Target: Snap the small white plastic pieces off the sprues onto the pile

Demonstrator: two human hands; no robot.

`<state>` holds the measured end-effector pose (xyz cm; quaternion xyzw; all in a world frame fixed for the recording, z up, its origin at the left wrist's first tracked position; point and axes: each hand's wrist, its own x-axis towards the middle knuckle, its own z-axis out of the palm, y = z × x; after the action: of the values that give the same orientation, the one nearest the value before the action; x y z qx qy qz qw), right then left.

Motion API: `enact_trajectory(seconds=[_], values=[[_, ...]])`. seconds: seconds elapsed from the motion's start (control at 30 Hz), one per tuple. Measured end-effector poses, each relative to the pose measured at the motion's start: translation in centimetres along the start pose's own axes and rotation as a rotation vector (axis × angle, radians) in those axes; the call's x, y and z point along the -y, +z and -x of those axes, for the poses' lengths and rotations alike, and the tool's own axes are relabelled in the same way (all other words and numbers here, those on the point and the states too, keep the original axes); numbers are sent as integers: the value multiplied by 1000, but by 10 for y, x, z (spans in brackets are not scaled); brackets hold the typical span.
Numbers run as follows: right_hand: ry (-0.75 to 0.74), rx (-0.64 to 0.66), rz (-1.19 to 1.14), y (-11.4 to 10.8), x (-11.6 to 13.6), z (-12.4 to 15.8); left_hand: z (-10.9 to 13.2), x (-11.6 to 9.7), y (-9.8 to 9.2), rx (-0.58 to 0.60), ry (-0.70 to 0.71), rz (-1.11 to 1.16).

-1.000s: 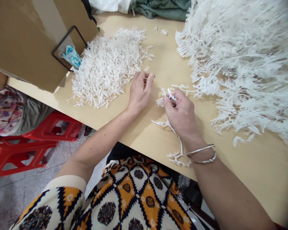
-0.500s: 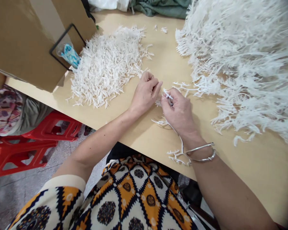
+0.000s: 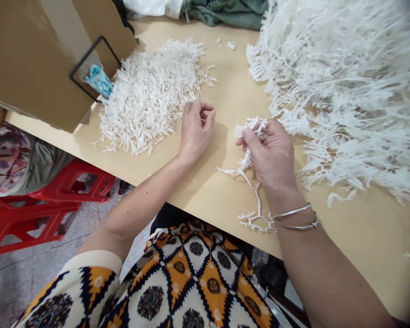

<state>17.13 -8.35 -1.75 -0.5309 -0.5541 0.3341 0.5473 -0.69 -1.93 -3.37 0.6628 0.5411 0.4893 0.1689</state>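
White branched plastic sprigs (image 3: 254, 128) are pinched between the thumb and fingers of my right hand (image 3: 273, 152), held just over the table. Below that hand, a longer white twig (image 3: 258, 200) with forked ends lies on the table by my wrist. My left hand (image 3: 195, 130) has its fingers curled together at the right edge of a small pile of short white sprigs (image 3: 153, 91). Whatever those fingers hold, if anything, is hidden. To the right of my right hand spreads a larger heap of long white sprigs (image 3: 341, 91).
A cardboard box (image 3: 37, 59) stands at the left, with a black wire frame (image 3: 75, 82) and a blue-and-white packet (image 3: 99, 81) against it. Green cloth (image 3: 222, 13) lies at the back. Red stools (image 3: 30, 225) and a seated person (image 3: 7, 157) are at the left.
My left hand has moved left, toward the small pile, and away from my right hand. My right hand has shifted slightly right and turned, showing more of the sprigs in its fingers.
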Motion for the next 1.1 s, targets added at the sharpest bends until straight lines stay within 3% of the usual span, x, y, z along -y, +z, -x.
enact_trajectory(seconds=[0.13, 0.27, 0.43, 0.67, 0.9, 1.1], values=[[48, 24, -9, -1, 2, -1, 2, -15, -7, 43, 69, 7], [56, -1, -65, 0, 3, -1, 4, -27, -9, 184, 222, -21], [29, -28, -99, 1, 2, -3, 5, -31, -12, 177, 229, -1], [-74, -14, 107, 2, -1, 1, 10, -34, -10, 382, 377, -107], [-112, 55, 323, 3, 5, 1, 12, -31, -5, 343, 267, -52], [-122, 72, 263, 8, 2, -3, 18, -28, 6, 236, 194, -95]])
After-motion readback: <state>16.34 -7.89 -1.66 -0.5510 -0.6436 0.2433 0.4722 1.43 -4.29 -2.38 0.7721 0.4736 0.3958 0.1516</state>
